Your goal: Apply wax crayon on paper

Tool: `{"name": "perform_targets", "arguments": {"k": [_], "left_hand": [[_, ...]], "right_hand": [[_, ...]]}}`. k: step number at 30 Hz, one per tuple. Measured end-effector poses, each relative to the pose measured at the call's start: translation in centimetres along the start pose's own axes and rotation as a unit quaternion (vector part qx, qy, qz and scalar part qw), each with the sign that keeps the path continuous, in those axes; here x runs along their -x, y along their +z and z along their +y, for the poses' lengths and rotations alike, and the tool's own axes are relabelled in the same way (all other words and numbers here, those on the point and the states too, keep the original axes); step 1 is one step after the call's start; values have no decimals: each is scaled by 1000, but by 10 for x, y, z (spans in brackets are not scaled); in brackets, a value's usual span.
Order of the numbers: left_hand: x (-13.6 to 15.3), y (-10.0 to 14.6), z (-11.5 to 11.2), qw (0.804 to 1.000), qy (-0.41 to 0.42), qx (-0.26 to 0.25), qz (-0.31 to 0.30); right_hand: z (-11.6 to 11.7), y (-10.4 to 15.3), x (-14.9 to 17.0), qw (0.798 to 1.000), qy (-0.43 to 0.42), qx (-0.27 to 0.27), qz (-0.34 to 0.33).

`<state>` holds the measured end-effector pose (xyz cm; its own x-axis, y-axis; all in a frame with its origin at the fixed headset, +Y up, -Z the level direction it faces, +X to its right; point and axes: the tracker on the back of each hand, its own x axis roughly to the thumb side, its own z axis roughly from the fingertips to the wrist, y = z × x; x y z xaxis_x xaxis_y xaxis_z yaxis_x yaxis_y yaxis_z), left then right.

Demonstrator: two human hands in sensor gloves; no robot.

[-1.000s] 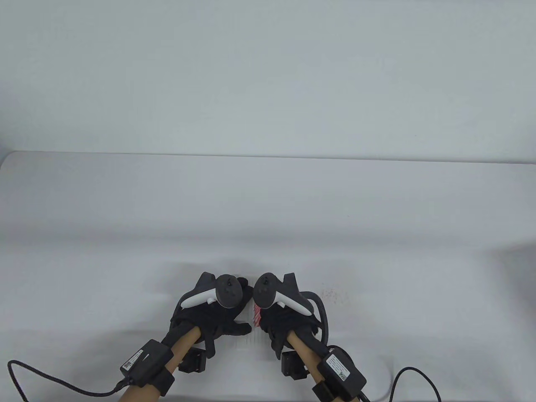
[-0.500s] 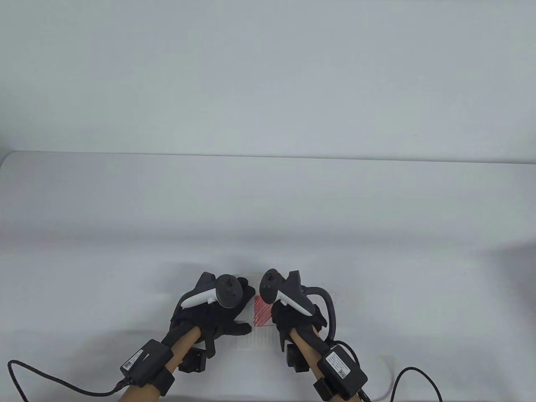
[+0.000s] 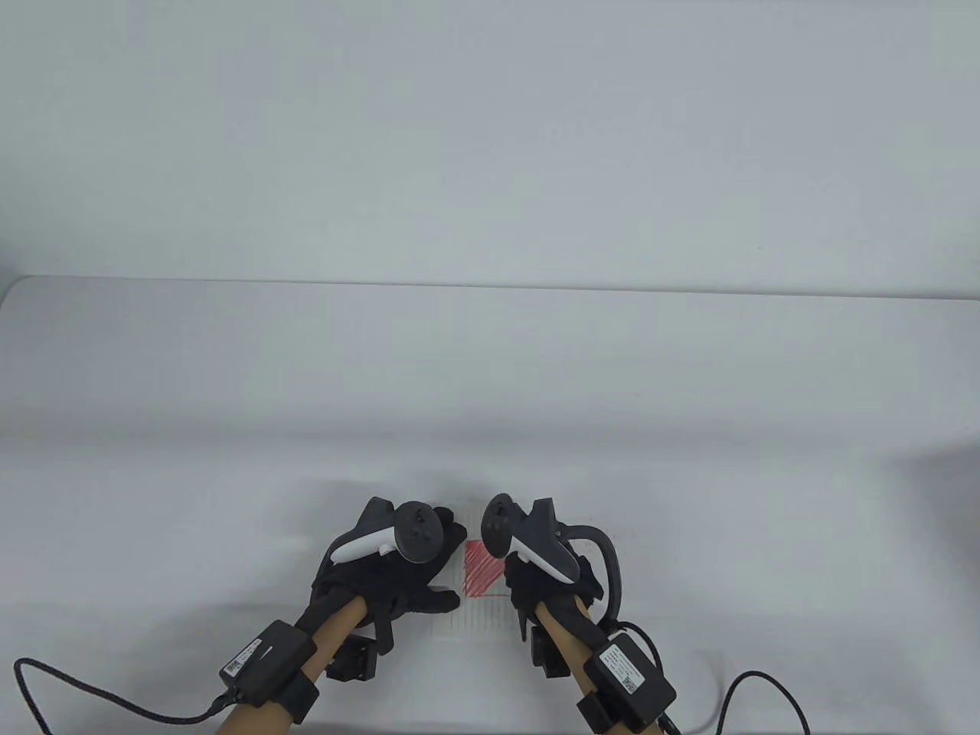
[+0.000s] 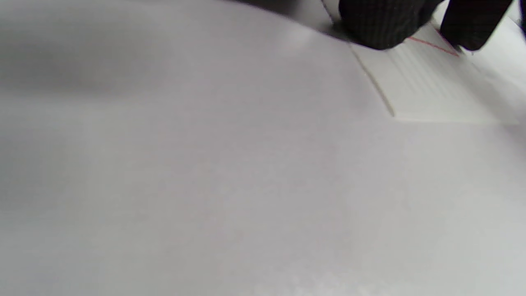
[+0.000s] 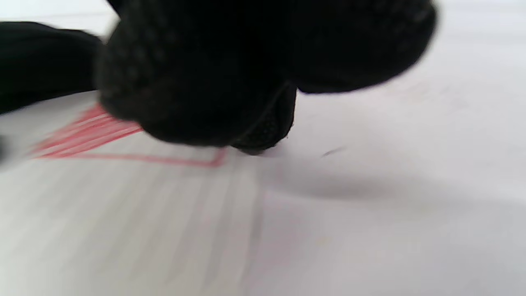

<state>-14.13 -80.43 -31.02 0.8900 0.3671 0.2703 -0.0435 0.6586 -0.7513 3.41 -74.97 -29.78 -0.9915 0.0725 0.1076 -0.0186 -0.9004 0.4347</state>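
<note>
On the desk, the left hand rests flat on the paper; at its 3 o'clock the curled right hand hides any crayon, grip unclear.

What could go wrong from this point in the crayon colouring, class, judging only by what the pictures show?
1. The paper is small and only the left hand rests on its left part; if that hand lifts, strokes may drag the sheet.
2. The red patch ends near the paper's right edge, by the right hand; strokes could run onto the table.
3. The right hand sits close over the fresh wax and may smear it.
</note>
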Motion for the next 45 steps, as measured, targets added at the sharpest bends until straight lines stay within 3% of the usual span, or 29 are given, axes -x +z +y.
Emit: {"name": "perform_targets", "arguments": {"k": [2, 4, 7, 10, 12, 14, 18, 20, 22, 24, 25, 28, 30, 32, 35, 37, 40, 42, 45], "left_hand": [[0, 0, 0, 1000, 0, 0, 0], [0, 0, 0, 1000, 1, -1, 0], [0, 0, 0, 1000, -2, -1, 1], [0, 0, 0, 1000, 0, 0, 0], [0, 0, 0, 1000, -1, -1, 0], [0, 0, 0, 1000, 0, -1, 0], [0, 0, 0, 1000, -2, -2, 0], [0, 0, 0, 1000, -1, -1, 0], [0, 0, 0, 1000, -1, 0, 0], [0, 0, 0, 1000, -1, 0, 0], [0, 0, 0, 1000, -1, -1, 0], [0, 0, 0, 1000, -1, -1, 0], [0, 0, 0, 1000, -1, -2, 0], [0, 0, 0, 1000, -2, -1, 0], [0, 0, 0, 1000, -2, -1, 0], [0, 0, 0, 1000, -1, -1, 0], [-1, 0, 0, 1000, -1, -2, 0], [-1, 0, 0, 1000, -2, -1, 0], [-1, 0, 0, 1000, -2, 0, 0]], "right_hand": [[6, 2, -9, 992, -63, -103, -49], [4, 2, -9, 996, -42, -72, -32], [-3, -3, 4, 998, 29, 13, 57], [-1, -1, 1, 998, 36, 27, 44], [2, 4, -6, 999, 1, -44, -22], [7, 6, -11, 992, -50, -106, -38], [-1, 0, 2, 998, 27, -4, 49], [-2, -1, 4, 997, 40, 24, 58], [0, 1, 0, 999, 32, 7, 27], [4, 3, -6, 995, -34, -86, -34], [6, 4, -7, 993, -46, -99, -33], [0, 1, -2, 998, -6, -61, 12], [-2, -2, 5, 998, 33, -6, 58], [-1, -1, 2, 997, 47, 23, 59], [2, 4, -6, 999, 32, -10, 0], [7, 6, -11, 995, -35, -93, -31], [3, 2, -4, 998, -12, -66, 3], [-1, -1, 3, 998, 23, -13, 53], [1, 2, -2, 997, 62, 15, 47]]}}
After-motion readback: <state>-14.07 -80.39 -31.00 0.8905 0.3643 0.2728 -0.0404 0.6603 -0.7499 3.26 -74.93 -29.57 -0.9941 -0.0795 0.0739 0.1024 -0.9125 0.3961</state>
